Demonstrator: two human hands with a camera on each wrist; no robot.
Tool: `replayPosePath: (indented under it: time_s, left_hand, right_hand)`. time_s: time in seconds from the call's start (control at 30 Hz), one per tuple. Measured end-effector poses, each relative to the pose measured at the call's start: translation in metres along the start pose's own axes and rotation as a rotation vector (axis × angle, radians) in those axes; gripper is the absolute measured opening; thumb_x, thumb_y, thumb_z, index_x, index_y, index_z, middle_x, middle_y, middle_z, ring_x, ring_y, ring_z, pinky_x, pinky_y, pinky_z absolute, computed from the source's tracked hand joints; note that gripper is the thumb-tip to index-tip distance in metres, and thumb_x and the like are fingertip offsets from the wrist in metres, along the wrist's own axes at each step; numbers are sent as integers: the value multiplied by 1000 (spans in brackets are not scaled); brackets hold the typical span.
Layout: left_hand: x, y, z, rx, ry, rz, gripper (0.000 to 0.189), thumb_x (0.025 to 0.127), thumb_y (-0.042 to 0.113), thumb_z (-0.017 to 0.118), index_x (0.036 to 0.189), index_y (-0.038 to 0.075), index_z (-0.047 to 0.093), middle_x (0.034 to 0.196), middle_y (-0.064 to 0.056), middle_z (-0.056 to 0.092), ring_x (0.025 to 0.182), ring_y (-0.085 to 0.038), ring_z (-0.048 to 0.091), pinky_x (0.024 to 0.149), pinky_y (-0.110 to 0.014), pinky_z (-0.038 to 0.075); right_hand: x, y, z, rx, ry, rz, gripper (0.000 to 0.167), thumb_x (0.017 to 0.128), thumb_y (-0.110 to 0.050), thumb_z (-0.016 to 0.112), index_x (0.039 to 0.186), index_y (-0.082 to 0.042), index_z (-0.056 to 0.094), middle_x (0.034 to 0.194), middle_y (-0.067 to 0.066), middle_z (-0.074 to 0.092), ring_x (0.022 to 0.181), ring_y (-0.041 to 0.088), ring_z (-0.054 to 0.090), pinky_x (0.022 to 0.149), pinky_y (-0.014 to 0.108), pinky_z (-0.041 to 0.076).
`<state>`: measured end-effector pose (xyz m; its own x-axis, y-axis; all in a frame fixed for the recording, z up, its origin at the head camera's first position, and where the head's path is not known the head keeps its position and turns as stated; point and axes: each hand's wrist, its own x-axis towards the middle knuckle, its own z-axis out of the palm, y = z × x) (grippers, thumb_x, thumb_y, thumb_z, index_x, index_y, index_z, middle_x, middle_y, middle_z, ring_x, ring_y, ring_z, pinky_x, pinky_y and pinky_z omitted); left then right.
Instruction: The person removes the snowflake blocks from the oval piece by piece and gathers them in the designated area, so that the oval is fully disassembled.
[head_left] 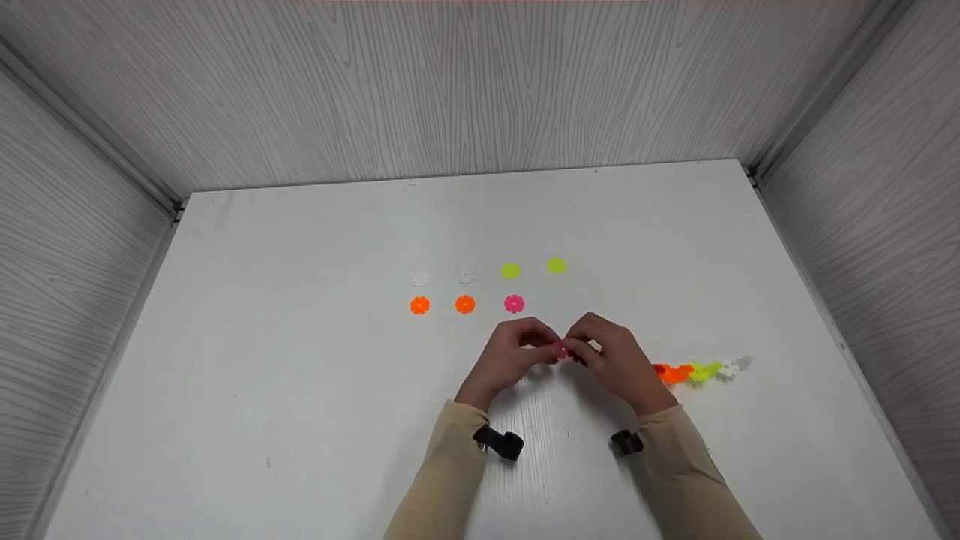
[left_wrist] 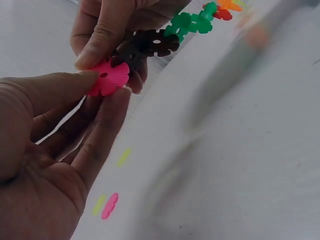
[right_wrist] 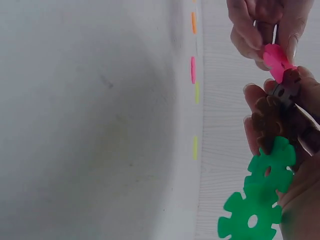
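My left hand [head_left: 516,352] pinches a pink flower-shaped notched disc [left_wrist: 111,80] between thumb and fingers. The thumb and fingers of my right hand [head_left: 613,358] grip the dark end disc [right_wrist: 288,89] of a linked chain. The pink disc's edge meets that dark disc's notched rim; how deeply they interlock I cannot tell. From there the chain runs through another dark disc [left_wrist: 162,44] and green discs [right_wrist: 250,202], passing beneath my right hand. Beyond it come red, orange [head_left: 677,373], yellow-green [head_left: 703,372] and white discs [head_left: 729,370] on the right.
Ahead of the hands, loose discs lie in two rows on the white table [head_left: 300,420]. The far row has white [head_left: 420,279] and yellow-green discs [head_left: 510,271]; the near row has orange [head_left: 465,304] and pink ones [head_left: 514,304]. Wood-grain panels [head_left: 465,90] enclose the back and sides.
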<state>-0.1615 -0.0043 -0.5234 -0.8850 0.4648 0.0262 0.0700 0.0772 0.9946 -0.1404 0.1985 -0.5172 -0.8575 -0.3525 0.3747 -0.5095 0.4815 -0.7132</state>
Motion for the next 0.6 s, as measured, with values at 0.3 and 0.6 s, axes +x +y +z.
replayPosePath:
  time_s: [0.3,0.6]
  left_hand:
    - [-3,-4,7,-233,164,-41,10,86,0,73,95,-2,70,90,-14,69,80,-28,70,76,-37,59]
    - [-3,-2,16,-441,314,-157,13,86,-8,70,98,-11,66,90,-20,67,78,-27,70,75,-39,59]
  right_hand:
    - [-3,-1,1,-138,22,49,8,92,-20,71,101,-19,71,92,-16,60,77,7,53,72,29,50]
    - [-6,4,-1,-264,-11,-25,16,89,-10,74,103,-15,71,98,-5,65,87,13,58,85,38,49]
